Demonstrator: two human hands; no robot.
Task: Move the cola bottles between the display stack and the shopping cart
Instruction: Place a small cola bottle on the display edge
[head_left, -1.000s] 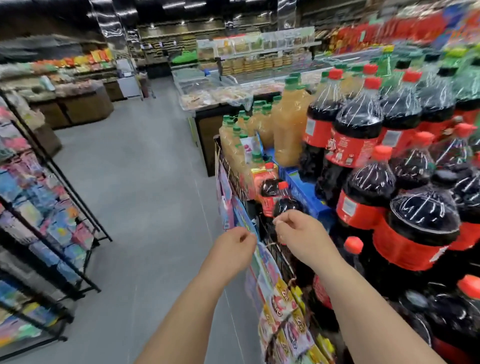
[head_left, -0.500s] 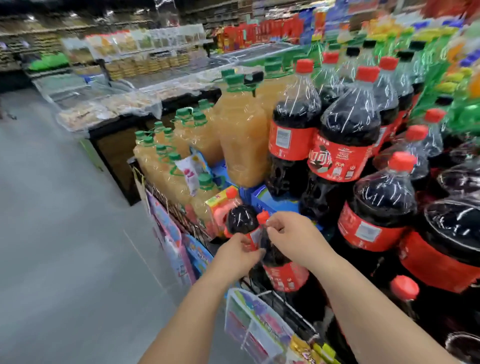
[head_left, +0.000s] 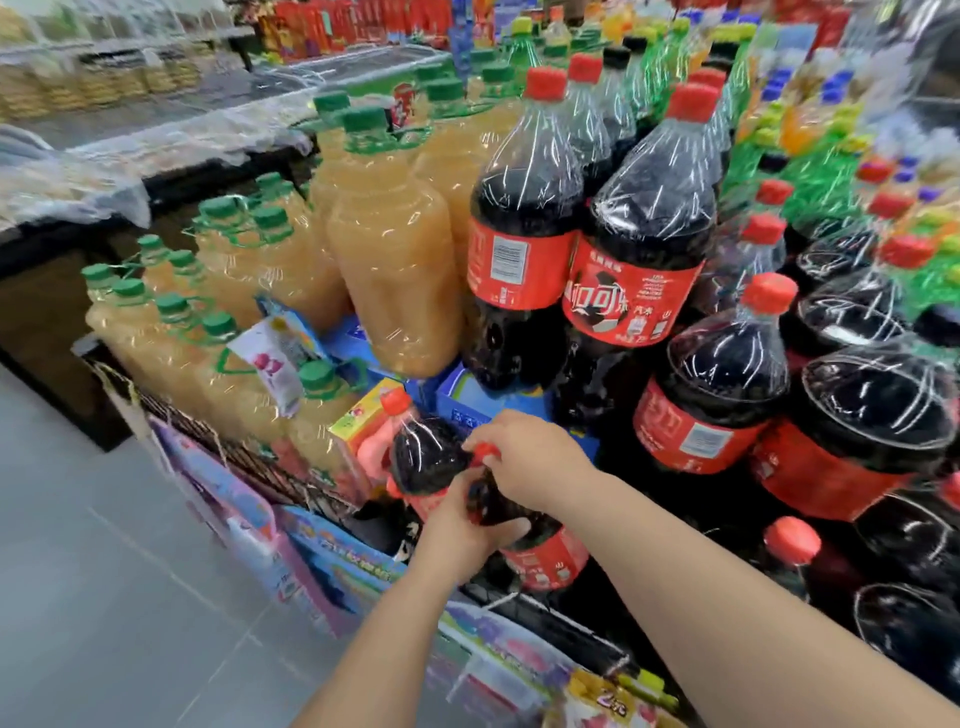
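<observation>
A display stack of large cola bottles (head_left: 634, 249) with red caps and red labels fills the right half of the view. At its low front edge stand two smaller cola bottles. My right hand (head_left: 524, 457) grips the red cap and neck of the nearer small bottle (head_left: 540, 556). My left hand (head_left: 462, 525) wraps round the same bottle's shoulder from the left. The second small cola bottle (head_left: 426, 452) stands just behind and to the left, touching it. No shopping cart is in view.
Big yellow juice bottles (head_left: 395, 270) with green caps stand left of the cola. Blue boxes (head_left: 467, 400) lie under them. Hanging snack packets (head_left: 332, 561) line the stack's front edge. Grey aisle floor (head_left: 104, 597) spreads to the left, with wrapped counters (head_left: 156, 140) behind.
Both hands went from hovering before the stack to closing on the small front cola bottle. The view has turned right and come nearer to the display.
</observation>
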